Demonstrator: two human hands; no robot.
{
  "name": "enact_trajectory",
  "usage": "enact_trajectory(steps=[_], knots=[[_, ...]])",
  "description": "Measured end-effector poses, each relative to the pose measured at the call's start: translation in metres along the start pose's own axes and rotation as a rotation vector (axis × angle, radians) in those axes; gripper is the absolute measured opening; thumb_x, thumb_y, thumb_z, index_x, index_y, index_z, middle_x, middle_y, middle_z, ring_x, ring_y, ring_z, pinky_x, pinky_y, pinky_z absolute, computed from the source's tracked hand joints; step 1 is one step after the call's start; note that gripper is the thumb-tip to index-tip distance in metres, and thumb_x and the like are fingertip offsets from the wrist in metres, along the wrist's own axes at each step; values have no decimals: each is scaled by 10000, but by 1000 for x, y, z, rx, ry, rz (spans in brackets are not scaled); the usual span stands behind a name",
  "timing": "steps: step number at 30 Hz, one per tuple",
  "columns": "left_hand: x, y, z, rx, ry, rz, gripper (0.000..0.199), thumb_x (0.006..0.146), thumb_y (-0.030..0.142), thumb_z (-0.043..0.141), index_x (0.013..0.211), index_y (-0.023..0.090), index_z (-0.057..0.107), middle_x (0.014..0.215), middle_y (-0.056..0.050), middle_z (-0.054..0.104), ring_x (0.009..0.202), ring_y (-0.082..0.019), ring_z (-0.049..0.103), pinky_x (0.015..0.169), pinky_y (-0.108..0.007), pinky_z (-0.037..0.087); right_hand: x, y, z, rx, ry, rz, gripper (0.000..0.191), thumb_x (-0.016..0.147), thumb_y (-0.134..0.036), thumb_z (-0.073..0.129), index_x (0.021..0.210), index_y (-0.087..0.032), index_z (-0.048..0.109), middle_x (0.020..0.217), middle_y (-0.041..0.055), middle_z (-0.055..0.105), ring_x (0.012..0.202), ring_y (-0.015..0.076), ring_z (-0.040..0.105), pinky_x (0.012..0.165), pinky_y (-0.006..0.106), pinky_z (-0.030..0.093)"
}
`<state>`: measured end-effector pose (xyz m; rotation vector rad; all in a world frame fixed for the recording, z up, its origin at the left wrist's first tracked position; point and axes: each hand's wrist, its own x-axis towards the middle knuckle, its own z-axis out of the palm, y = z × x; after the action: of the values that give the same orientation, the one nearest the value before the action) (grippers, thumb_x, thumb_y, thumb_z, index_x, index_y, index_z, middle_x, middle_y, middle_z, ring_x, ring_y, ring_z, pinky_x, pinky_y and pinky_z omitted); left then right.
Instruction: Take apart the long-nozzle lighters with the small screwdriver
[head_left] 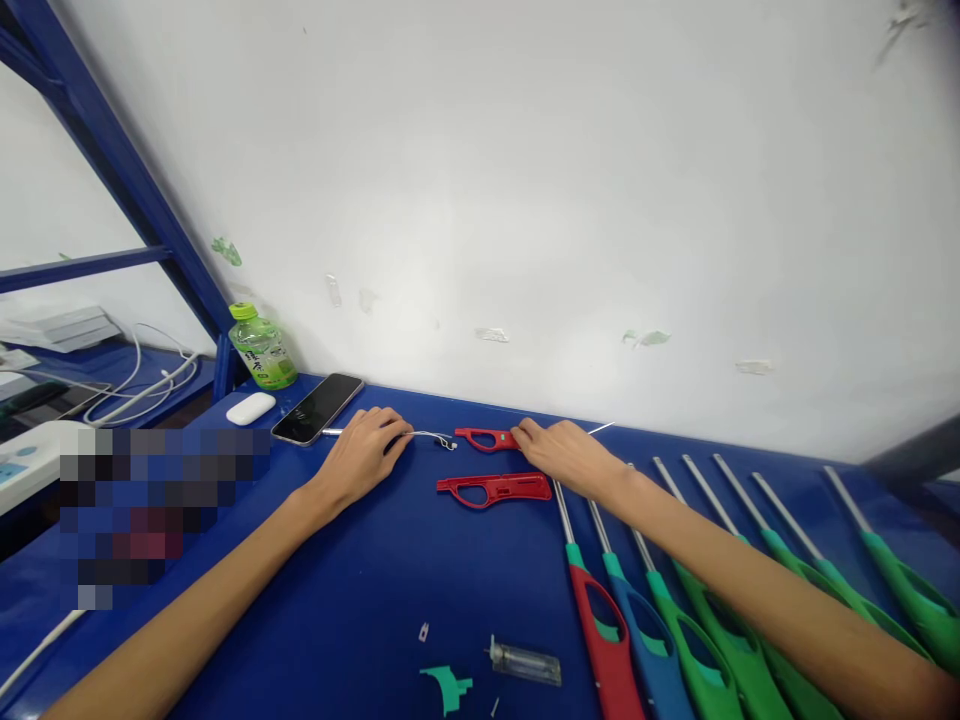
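My left hand [367, 450] rests on the blue tabletop, its fingers curled over a thin metal tube [332, 432]. From the fingertip side, a thin white wire [431, 434] runs out toward the right. My right hand [553, 446] has its fingers closed on the back end of a red lighter shell half [484, 439], partly covering it. Just in front lies a second red lighter shell half [499, 488], inner side up. Near the front edge are a green trigger [448, 688], a clear fuel tank [526, 664], a small white clip [424, 632] and a small pin-like piece [495, 707].
Several long-necked lighters, including a red one [611, 640] and a blue one [649, 635], lie in a row under my right forearm. A phone [319, 408], white case [251, 408] and green bottle [262, 350] are back left. A white wall [525, 250] rises behind.
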<state>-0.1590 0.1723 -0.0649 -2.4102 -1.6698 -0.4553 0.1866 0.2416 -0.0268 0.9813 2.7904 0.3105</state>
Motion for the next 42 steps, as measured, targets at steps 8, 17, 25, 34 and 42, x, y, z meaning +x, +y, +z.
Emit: enact_trajectory(steps=[8, 17, 25, 34, 42], knots=[[8, 8, 6, -10, 47, -5, 394, 1021, 430, 688, 1329, 189, 638, 1334, -101, 666, 1133, -243, 689, 962, -470, 611, -42, 15, -19, -66, 83, -56, 402, 1023, -394, 700, 1365, -190, 640, 1347, 105, 678, 1106, 246, 711, 913, 461, 627], [55, 2, 20, -47, 30, 57, 399, 1021, 431, 687, 1337, 192, 635, 1347, -104, 661, 1143, -246, 687, 969, -474, 610, -46, -16, -21, -55, 56, -195, 394, 1020, -386, 706, 1351, -181, 644, 1318, 103, 688, 1064, 232, 720, 878, 432, 636], [38, 13, 8, -97, 100, 17, 416, 1019, 430, 689, 1356, 194, 627, 1374, -108, 649, 1182, -260, 675, 997, -496, 598, -44, -21, -28, -23, 10, -220, 376, 1023, -377, 703, 1340, -182, 649, 1300, 97, 695, 1043, 223, 723, 861, 421, 640], [-14, 70, -31, -336, -94, 175, 401, 1029, 419, 676, 1366, 208, 626, 1362, -106, 657, 1172, -251, 680, 996, -486, 603, -44, -24, -30, 55, -22, -175, 365, 1031, -357, 696, 1348, -185, 643, 1270, 87, 703, 987, 202, 729, 812, 388, 647], [-12, 70, -17, -429, -168, 131, 340, 1033, 408, 674, 1300, 197, 655, 1308, -94, 678, 1112, -227, 693, 955, -452, 615, -41, -28, -33, 141, -38, -137, 379, 1030, -371, 695, 1358, -188, 640, 1300, 94, 695, 1026, 217, 726, 847, 413, 644]])
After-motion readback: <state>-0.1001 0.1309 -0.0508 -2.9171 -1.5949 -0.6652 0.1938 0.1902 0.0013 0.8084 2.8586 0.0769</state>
